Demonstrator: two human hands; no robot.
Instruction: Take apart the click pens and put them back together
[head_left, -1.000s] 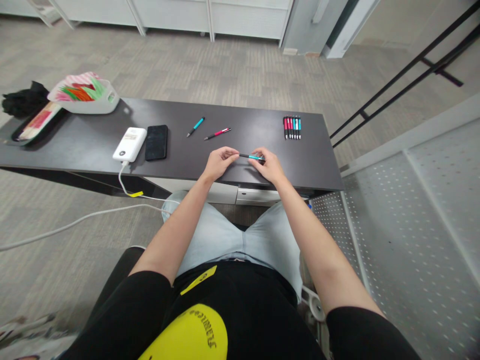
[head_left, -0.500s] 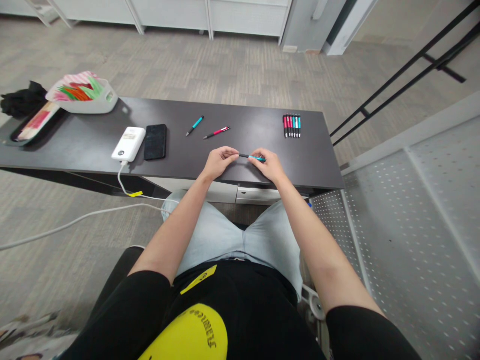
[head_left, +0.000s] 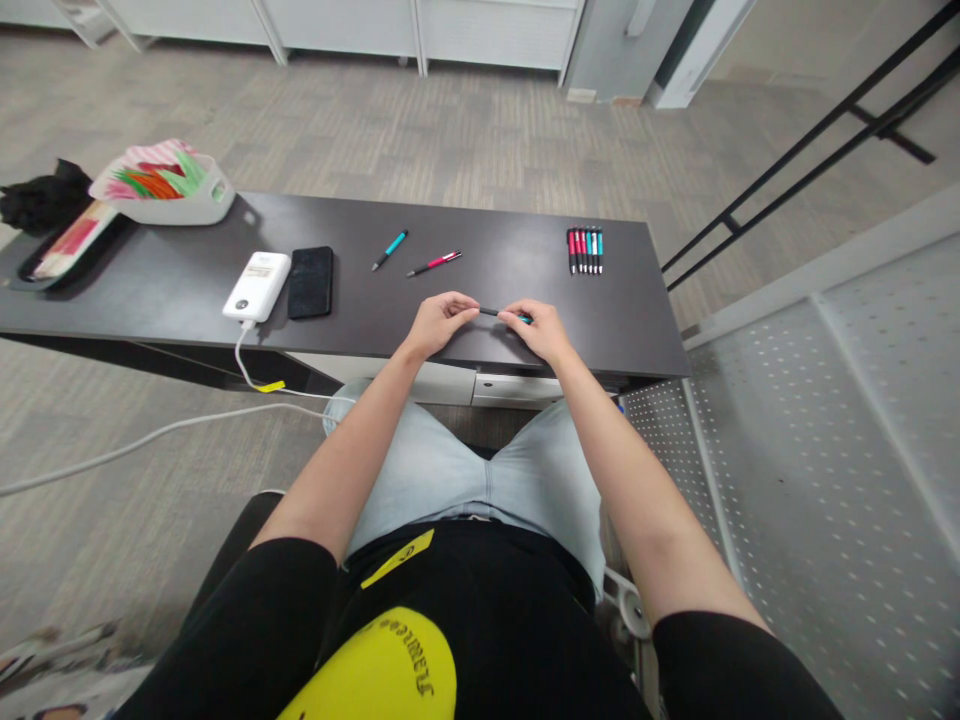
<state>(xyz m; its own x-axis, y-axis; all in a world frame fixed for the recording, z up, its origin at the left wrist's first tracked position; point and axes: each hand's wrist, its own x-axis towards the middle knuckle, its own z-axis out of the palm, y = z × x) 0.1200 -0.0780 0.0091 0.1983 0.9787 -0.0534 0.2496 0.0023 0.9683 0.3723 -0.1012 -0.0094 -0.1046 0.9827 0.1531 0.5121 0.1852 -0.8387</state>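
Note:
A blue pen with a black grip (head_left: 489,312) lies level between my two hands, just over the front part of the dark tabletop (head_left: 517,250). The fingertips of my left hand (head_left: 442,322) pinch its tip end. My right hand (head_left: 536,328) is closed round the blue barrel, which its fingers mostly hide. Beyond my hands, a loose blue pen (head_left: 390,250) and a loose red pen (head_left: 434,264) rest on the table. Several red and blue pens (head_left: 585,251) lie side by side in a row at the right.
A black phone (head_left: 310,283) lies beside a white power bank (head_left: 257,287), whose cable (head_left: 247,360) hangs over the front edge. At the far left are a white basket (head_left: 180,208), a dark tray (head_left: 45,275) and black cloth (head_left: 46,195). A perforated panel (head_left: 825,450) stands right.
My right hand's fingers have shifted slightly left along the pen, covering more of the blue barrel. My left hand keeps its pinch, and the other pens have not moved.

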